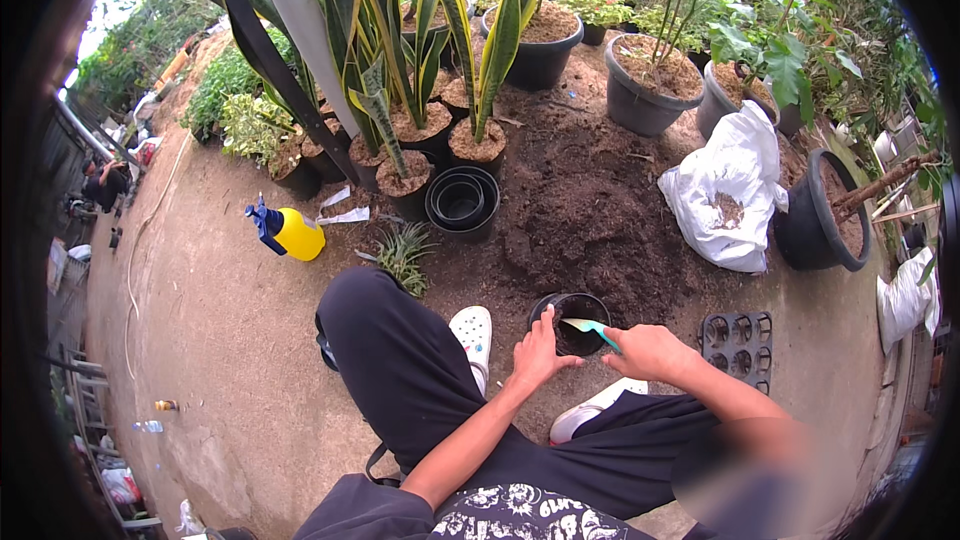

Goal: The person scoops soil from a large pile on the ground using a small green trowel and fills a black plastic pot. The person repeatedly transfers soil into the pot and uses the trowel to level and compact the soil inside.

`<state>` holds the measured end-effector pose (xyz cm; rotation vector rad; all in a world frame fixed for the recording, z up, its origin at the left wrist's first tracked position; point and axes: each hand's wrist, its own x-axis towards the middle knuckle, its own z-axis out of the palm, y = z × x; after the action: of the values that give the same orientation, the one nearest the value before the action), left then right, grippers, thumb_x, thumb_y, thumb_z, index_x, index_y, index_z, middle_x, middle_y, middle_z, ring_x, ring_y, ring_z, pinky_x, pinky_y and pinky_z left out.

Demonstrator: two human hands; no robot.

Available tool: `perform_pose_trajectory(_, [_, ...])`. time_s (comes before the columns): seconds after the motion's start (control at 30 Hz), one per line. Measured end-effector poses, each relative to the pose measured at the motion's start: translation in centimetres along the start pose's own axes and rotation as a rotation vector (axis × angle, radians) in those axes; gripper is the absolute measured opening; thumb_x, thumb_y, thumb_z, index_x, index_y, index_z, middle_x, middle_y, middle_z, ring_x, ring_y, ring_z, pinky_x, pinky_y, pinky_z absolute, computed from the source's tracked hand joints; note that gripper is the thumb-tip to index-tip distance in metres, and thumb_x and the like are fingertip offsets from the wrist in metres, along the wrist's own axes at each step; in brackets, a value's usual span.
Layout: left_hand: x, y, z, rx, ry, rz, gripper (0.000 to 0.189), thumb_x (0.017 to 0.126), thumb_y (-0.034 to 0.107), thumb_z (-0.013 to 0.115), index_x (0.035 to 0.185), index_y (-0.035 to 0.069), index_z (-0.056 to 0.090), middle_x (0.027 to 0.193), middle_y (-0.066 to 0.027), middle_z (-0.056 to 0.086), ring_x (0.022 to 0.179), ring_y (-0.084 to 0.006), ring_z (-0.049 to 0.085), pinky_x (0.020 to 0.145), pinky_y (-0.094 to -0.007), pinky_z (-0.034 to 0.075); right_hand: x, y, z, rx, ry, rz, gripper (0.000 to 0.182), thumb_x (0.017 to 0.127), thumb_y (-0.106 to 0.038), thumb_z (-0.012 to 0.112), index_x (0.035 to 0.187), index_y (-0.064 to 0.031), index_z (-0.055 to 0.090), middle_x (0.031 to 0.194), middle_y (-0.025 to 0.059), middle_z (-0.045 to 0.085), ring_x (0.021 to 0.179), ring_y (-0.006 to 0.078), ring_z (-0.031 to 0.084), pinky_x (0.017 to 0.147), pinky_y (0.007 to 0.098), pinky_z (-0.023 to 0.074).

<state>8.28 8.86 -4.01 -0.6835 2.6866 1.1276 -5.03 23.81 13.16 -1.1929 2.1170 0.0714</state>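
A black plastic plant pot [572,351] stands on the ground between my feet, with dark soil visible inside. My left hand [537,354] grips its left rim, fingers along the outer side and thumb toward the front. In my right hand [649,352] is a small hand trowel [598,330] with a teal handle and a pale blade. The blade reaches into the pot's mouth; its tip is near the inner left wall. Just behind the pot spreads a heap of dark potting soil [600,232].
Nested black pots [463,202] and potted snake plants [405,120] stand beyond my knee. Left are a yellow spray bottle [296,232] and a small uprooted plant [403,259]. Right are a white sack [724,195], a black seedling tray [736,349] and a tilted large pot [817,217].
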Motion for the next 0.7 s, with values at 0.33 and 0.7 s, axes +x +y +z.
perform_pose_trajectory(0.33, [-0.1,0.3,0.0,-0.069,0.033,0.023,0.130,0.060,0.047,0.095,0.155,0.003,0.018,0.139,-0.0269,0.050,0.123,-0.0442,0.059,0.096,-0.0523,0.052,0.3,0.5,0.4,0.014,-0.025,0.026,0.059,0.095,-0.041,0.061,0.141,-0.0042,0.053,0.086,0.0256,0.071,0.086,0.0428,0.071,0.080,0.0527,0.0558])
perform_pose_trajectory(0.7, [0.1,0.2,0.0,-0.116,0.021,-0.023,0.127,0.057,0.043,0.097,0.152,0.008,0.021,0.136,-0.0255,0.052,0.118,-0.0458,0.061,0.092,-0.0535,0.053,-1.3,0.4,-2.3,0.010,0.215,0.034,0.035,0.077,-0.015,0.062,0.107,-0.0055,0.076,0.082,0.0229,0.072,0.080,0.0385,0.072,0.076,0.0491,0.0577])
